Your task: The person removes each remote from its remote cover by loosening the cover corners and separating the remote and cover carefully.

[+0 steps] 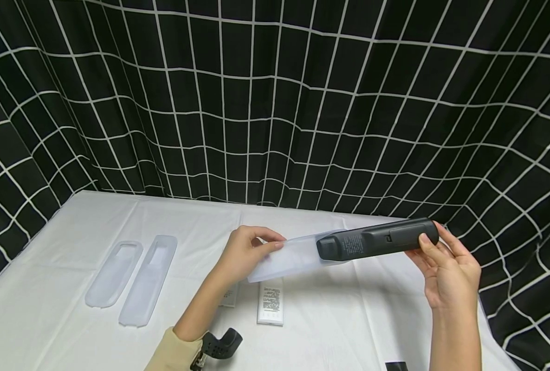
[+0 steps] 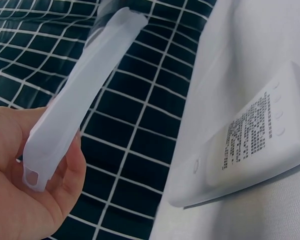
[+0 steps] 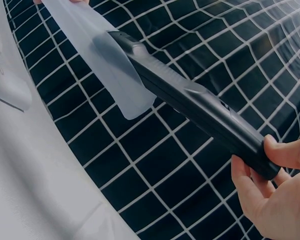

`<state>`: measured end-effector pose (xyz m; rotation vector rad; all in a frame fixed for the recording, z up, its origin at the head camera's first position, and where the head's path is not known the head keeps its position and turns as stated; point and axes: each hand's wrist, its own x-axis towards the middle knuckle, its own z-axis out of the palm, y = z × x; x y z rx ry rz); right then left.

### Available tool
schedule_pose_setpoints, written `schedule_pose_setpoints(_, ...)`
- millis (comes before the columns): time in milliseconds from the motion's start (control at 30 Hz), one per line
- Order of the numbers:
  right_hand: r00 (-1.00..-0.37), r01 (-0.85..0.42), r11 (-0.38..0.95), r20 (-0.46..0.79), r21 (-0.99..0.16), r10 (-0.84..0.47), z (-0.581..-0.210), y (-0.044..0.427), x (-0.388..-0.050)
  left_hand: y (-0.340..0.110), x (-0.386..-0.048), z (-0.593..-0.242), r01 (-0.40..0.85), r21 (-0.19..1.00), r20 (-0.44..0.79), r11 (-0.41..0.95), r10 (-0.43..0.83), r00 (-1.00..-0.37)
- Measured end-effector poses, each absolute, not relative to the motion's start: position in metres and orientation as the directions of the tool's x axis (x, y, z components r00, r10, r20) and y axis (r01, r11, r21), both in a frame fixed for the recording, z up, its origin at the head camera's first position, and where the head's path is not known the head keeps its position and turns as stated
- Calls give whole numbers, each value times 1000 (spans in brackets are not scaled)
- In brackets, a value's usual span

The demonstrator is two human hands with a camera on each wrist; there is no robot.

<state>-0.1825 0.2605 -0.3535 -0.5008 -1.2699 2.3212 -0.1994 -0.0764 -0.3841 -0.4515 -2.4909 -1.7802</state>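
Note:
My left hand (image 1: 245,253) pinches one end of a translucent silicone remote cover (image 1: 286,257), held above the table. In my right hand (image 1: 453,273), thumb and fingers grip one end of a black remote control (image 1: 381,238), back side with the battery lid facing up. The remote's other end lies at the cover's far end. From the right wrist view, that tip of the remote (image 3: 190,100) sits partly behind the cover's wall (image 3: 97,55). The left wrist view shows the cover (image 2: 72,100) lying along my left palm (image 2: 25,200).
Two more translucent covers (image 1: 114,273) (image 1: 149,281) lie on the white-clothed table (image 1: 70,221) at the left. A white remote (image 1: 270,304) with printed text lies below the held cover, another white item (image 1: 229,296) beside it. A black object (image 1: 396,366) shows at the front edge. Behind hangs a black grid-patterned curtain (image 1: 265,103).

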Motion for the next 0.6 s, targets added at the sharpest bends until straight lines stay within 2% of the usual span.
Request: schedule_pose_setpoints(600, -837, -227, -527, -112, -819, 535, -354, 264, -181, -80, -200, -384, 279, 916, 229, 290, 194, -954)
